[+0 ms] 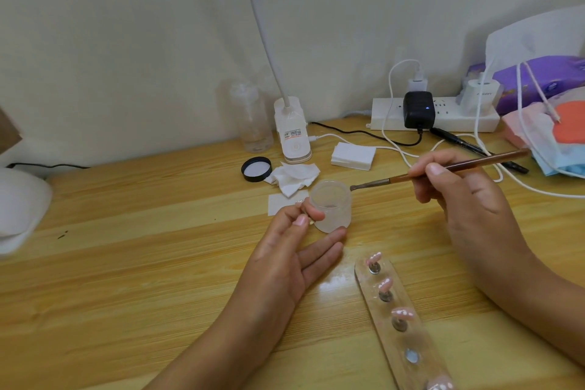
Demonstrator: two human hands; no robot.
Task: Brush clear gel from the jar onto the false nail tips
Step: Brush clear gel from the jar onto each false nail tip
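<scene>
Pink false nail tips (401, 313) are sitting on a clear holder strip (384, 329) lying nearest on the tabletop (142, 263). Beyond it, the left hand (291, 250) is pinching a small piece beside the open gel jar (331, 206), while the right hand (468, 196) is gripping a brush (443, 169), its tip touching the jar's rim.

The desk (126, 263) was pale yellow wood with darker grain lines. The jar (331, 206) was frosted clear, its lid (256, 169) black with a white liner. The brush (443, 168) had a reddish-brown handle. The nail tips (402, 313) were glossy pink. The power strip (443, 119) was white, its adapter (418, 109) black.
</scene>
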